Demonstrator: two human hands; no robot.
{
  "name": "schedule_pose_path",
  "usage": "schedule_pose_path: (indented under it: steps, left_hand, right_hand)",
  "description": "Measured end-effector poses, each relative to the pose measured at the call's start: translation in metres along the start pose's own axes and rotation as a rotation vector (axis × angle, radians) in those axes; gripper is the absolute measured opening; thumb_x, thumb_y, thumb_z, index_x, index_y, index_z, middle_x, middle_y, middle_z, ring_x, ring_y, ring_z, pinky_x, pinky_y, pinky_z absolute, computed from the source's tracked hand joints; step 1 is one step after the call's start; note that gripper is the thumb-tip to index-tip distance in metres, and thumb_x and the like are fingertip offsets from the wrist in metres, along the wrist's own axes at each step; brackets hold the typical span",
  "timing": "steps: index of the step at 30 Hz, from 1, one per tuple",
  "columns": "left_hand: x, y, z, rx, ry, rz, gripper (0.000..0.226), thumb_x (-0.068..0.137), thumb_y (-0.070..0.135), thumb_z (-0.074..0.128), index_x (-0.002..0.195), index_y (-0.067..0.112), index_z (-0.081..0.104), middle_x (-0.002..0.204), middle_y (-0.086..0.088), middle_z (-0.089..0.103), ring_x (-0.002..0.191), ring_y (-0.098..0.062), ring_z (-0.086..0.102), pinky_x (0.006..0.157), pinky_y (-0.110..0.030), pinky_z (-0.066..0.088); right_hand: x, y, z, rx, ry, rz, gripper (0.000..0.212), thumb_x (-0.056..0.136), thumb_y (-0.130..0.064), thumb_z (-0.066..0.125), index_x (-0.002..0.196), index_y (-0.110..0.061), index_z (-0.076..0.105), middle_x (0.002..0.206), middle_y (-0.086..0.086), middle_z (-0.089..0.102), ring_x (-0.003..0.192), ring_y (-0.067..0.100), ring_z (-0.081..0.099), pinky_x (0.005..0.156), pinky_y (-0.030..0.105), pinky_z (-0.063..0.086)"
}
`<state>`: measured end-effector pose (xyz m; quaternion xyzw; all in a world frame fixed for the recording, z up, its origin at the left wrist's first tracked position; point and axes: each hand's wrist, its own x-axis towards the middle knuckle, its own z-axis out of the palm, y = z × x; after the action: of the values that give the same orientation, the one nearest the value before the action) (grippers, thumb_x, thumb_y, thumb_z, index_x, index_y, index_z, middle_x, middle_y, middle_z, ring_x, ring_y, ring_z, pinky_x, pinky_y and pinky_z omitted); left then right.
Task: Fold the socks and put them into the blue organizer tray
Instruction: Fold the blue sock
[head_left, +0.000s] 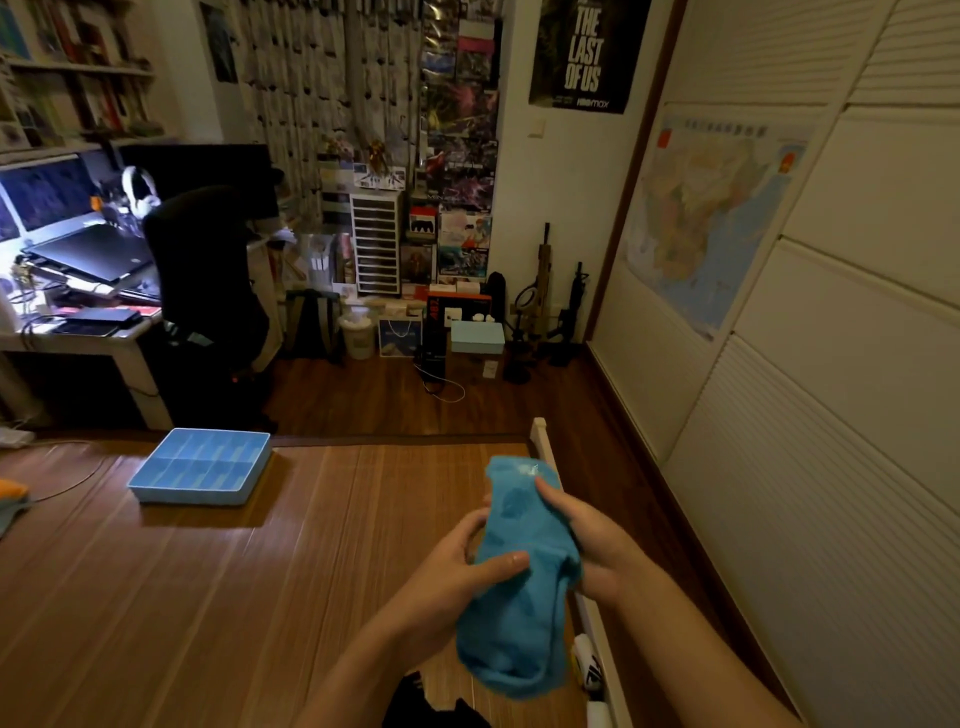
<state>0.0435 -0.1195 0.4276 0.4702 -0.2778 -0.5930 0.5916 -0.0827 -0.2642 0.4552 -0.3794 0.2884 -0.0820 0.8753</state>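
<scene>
Head view: blue sock (519, 571) is held in the air. The left hand (457, 566) pinches its middle and the right hand (587, 540) grips its upper part. The fold looks started, not finished. The blue organizer tray (187, 493) lies at 10 o'clock from the hands, well apart, with no socks visible in its compartments, so most of the task remains. Sock: soft, fuzzy knit, limp. Tray: rigid, shallow, squarish, partitioned. Wooden surface (260, 597): glossy planks.

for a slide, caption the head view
Left hand and right hand grip a blue sock; the blue organizer tray sits apart.
</scene>
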Motion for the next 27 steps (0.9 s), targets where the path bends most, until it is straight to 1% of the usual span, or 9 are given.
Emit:
schedule_pose_path:
  steps: [2, 3, 7, 10, 13, 16, 22, 25, 27]
  left_hand:
    - [-0.003, -0.005, -0.002, 0.008, 0.028, -0.013, 0.063, 0.083, 0.031, 0.087, 0.134, 0.041, 0.052, 0.124, -0.013, 0.074, 0.112, -0.037, 0.072, 0.085, -0.041, 0.061]
    - [-0.005, -0.007, -0.002, 0.01, 0.049, -0.008, 0.057, 0.084, 0.03, 0.085, 0.13, 0.041, 0.055, 0.122, -0.014, 0.074, 0.109, -0.036, 0.073, 0.081, -0.039, 0.061]
    - [-0.008, -0.013, -0.002, -0.002, 0.177, 0.058, 0.034, 0.086, 0.029, 0.08, 0.116, 0.018, 0.068, 0.113, -0.017, 0.074, 0.096, -0.028, 0.074, 0.071, -0.032, 0.06]
    - [-0.009, -0.014, -0.002, 0.022, 0.17, 0.019, 0.034, 0.091, 0.039, 0.073, 0.111, 0.011, 0.076, 0.116, -0.015, 0.075, 0.102, -0.027, 0.074, 0.08, -0.034, 0.06]
    - [-0.008, -0.011, -0.006, -0.061, 0.172, -0.036, 0.039, 0.092, 0.033, 0.067, 0.11, 0.0, 0.077, 0.117, -0.023, 0.074, 0.104, -0.033, 0.074, 0.08, -0.037, 0.063]
    - [-0.009, -0.005, -0.008, -0.092, 0.157, -0.038, 0.046, 0.087, 0.028, 0.07, 0.114, -0.009, 0.072, 0.119, -0.028, 0.072, 0.112, -0.04, 0.07, 0.088, -0.041, 0.062]
    - [-0.018, 0.014, -0.01, -0.138, 0.006, -0.078, 0.045, 0.094, 0.017, 0.065, 0.127, -0.014, 0.062, 0.131, -0.029, 0.066, 0.126, -0.042, 0.062, 0.113, -0.051, 0.046]
    - [-0.02, 0.019, -0.013, -0.097, 0.014, -0.066, 0.047, 0.087, 0.017, 0.069, 0.121, -0.015, 0.066, 0.13, -0.035, 0.063, 0.116, -0.041, 0.063, 0.099, -0.043, 0.05]
    - [-0.02, 0.021, -0.016, -0.073, 0.049, -0.051, 0.044, 0.085, 0.018, 0.07, 0.117, -0.012, 0.07, 0.125, -0.032, 0.067, 0.106, -0.034, 0.067, 0.088, -0.035, 0.056]
  right_hand:
    - [0.003, -0.001, -0.005, 0.098, 0.096, -0.08, 0.056, 0.102, -0.044, 0.05, 0.137, 0.0, 0.058, 0.135, 0.023, 0.063, 0.116, 0.036, 0.066, 0.099, 0.049, 0.052]
    - [0.003, -0.003, -0.007, 0.149, 0.123, -0.113, 0.058, 0.103, -0.045, 0.047, 0.138, 0.0, 0.057, 0.135, 0.022, 0.063, 0.115, 0.035, 0.066, 0.1, 0.049, 0.051]
    - [0.003, -0.006, -0.019, 0.276, 0.189, -0.188, 0.059, 0.105, -0.046, 0.043, 0.138, 0.001, 0.057, 0.139, 0.023, 0.059, 0.115, 0.034, 0.064, 0.105, 0.048, 0.048]
    - [0.003, -0.007, -0.025, 0.332, 0.213, -0.208, 0.058, 0.104, -0.045, 0.045, 0.137, 0.001, 0.057, 0.137, 0.023, 0.06, 0.124, 0.034, 0.061, 0.113, 0.049, 0.041]
    - [0.002, -0.007, -0.026, 0.378, 0.236, -0.207, 0.06, 0.104, -0.048, 0.044, 0.135, 0.001, 0.058, 0.14, 0.023, 0.058, 0.132, 0.035, 0.054, 0.117, 0.05, 0.037]
    - [0.0, -0.007, -0.029, 0.383, 0.267, -0.204, 0.061, 0.104, -0.05, 0.042, 0.138, -0.001, 0.056, 0.138, 0.025, 0.059, 0.129, 0.037, 0.056, 0.112, 0.051, 0.041]
    - [-0.003, -0.002, -0.032, 0.362, 0.348, -0.184, 0.047, 0.101, -0.043, 0.054, 0.138, -0.013, 0.055, 0.135, 0.023, 0.061, 0.123, 0.042, 0.06, 0.102, 0.058, 0.048]
    - [-0.003, -0.001, -0.031, 0.361, 0.354, -0.161, 0.045, 0.102, -0.037, 0.054, 0.141, -0.014, 0.052, 0.135, 0.024, 0.06, 0.122, 0.042, 0.06, 0.086, 0.055, 0.053]
    - [-0.004, -0.003, -0.033, 0.376, 0.35, -0.17, 0.045, 0.104, -0.036, 0.051, 0.143, -0.014, 0.05, 0.137, 0.025, 0.059, 0.125, 0.042, 0.058, 0.092, 0.056, 0.051]
